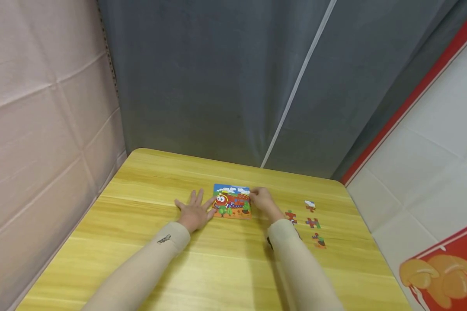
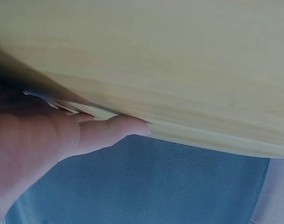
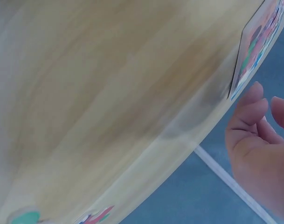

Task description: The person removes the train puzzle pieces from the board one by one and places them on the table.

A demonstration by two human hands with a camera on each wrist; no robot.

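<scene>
Pale beige sleeves end in two bare hands at a small picture puzzle [image 1: 232, 201]: the left hand [image 1: 195, 211] lies flat with fingers spread wide on the table [image 1: 148, 190], its fingertips touching the puzzle's left edge as if to steady it, while the right hand [image 1: 263, 201] rests at the right edge, fingers loosely bent; whether they pinch a piece cannot be told. Four loose pieces [image 1: 312, 223] lie apart to the right, within reach, on the yellow wood-grain top. No writing is readable on the puzzle; the left sleeve bears only a small dark mark [image 1: 164, 239].

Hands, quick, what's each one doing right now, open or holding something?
Left hand: open, fingers spread flat on the table, touching the puzzle board at its left edge.
Right hand: at the board's right edge, fingers loosely curled; holding nothing visible.
</scene>
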